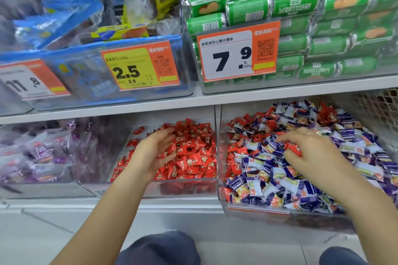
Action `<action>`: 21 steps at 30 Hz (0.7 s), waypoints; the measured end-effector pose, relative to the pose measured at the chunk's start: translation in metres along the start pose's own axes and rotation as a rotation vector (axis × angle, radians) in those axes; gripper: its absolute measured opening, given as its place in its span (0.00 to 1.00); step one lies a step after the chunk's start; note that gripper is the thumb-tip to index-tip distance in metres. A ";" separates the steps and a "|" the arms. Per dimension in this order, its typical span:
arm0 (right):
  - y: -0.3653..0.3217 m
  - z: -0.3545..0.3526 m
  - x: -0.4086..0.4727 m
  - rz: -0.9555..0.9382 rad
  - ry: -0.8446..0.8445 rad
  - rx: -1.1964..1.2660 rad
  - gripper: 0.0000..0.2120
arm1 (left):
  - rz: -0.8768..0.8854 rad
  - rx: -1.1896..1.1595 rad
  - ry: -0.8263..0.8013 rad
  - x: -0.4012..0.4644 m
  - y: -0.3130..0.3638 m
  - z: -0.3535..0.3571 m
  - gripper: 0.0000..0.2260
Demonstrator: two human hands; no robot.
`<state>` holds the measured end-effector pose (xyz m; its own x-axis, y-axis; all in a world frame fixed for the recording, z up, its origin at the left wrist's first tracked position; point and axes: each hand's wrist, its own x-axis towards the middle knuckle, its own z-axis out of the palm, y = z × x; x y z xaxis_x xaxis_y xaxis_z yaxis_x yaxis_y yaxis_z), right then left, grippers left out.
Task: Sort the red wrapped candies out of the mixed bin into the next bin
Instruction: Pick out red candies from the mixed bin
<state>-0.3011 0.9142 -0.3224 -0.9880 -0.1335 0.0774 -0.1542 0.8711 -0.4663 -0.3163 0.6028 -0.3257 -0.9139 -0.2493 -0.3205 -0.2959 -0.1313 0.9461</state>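
Below, mixed bin (221,178) of red and blue candies, next bin (213,180) all red

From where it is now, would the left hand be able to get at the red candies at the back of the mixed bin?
Probably not easily. The left hand lies open over the red candy bin, and the clear divider wall and the right hand, gripping a red candy, stand between it and the mixed bin.
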 end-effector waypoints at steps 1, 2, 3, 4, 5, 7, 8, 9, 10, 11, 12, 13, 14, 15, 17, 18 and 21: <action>0.000 0.001 0.000 -0.002 0.003 -0.001 0.16 | 0.074 0.069 0.072 -0.001 0.002 0.002 0.11; 0.001 0.002 0.000 -0.002 0.008 -0.001 0.17 | 0.163 0.157 0.138 -0.001 0.004 0.005 0.10; 0.001 0.004 0.000 -0.001 0.014 0.002 0.17 | 0.247 0.235 0.174 -0.002 0.005 0.010 0.09; 0.001 0.007 -0.002 0.001 0.019 0.003 0.18 | 0.311 0.283 0.166 -0.004 0.006 0.018 0.08; 0.001 0.009 -0.004 -0.001 0.023 0.002 0.18 | 0.354 0.313 0.119 -0.008 0.004 0.027 0.08; 0.002 0.014 -0.009 -0.032 0.034 0.009 0.16 | 0.414 0.367 -0.057 -0.016 -0.007 0.046 0.07; 0.002 0.016 -0.012 -0.050 0.043 0.027 0.16 | 0.439 0.411 -0.141 -0.021 -0.014 0.054 0.11; 0.001 0.016 -0.015 -0.054 0.045 0.055 0.15 | 0.467 0.484 -0.207 -0.023 -0.024 0.059 0.17; 0.000 0.016 -0.016 -0.042 0.047 0.086 0.14 | 0.493 0.574 -0.251 -0.023 -0.034 0.061 0.23; -0.002 0.015 -0.014 -0.024 0.051 0.119 0.12 | 0.507 0.658 -0.276 -0.022 -0.041 0.061 0.28; -0.004 0.015 -0.009 -0.006 0.051 0.140 0.09 | 0.503 0.704 -0.295 -0.019 -0.043 0.061 0.31; -0.008 0.014 -0.001 0.004 0.043 0.132 0.07 | 0.476 0.708 -0.303 -0.014 -0.044 0.060 0.34; -0.012 0.016 0.009 0.008 0.022 0.092 0.05 | 0.450 0.689 -0.298 -0.011 -0.042 0.061 0.35; -0.017 0.018 0.022 0.006 0.001 0.045 0.04 | 0.444 0.673 -0.280 -0.008 -0.041 0.061 0.34; -0.025 0.025 0.052 0.013 -0.046 -0.023 0.09 | 0.473 0.684 -0.241 -0.004 -0.036 0.063 0.32; -0.026 0.031 0.069 0.010 -0.086 -0.086 0.11 | 0.487 0.692 -0.229 -0.003 -0.033 0.064 0.31; -0.023 0.042 0.111 0.082 -0.292 -0.377 0.18 | 0.494 0.714 -0.241 -0.001 -0.032 0.061 0.28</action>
<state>-0.4073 0.8592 -0.3400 -0.9653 -0.1372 -0.2221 -0.1163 0.9877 -0.1046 -0.3230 0.6658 -0.3529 -0.9925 0.0987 0.0724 0.1167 0.5849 0.8027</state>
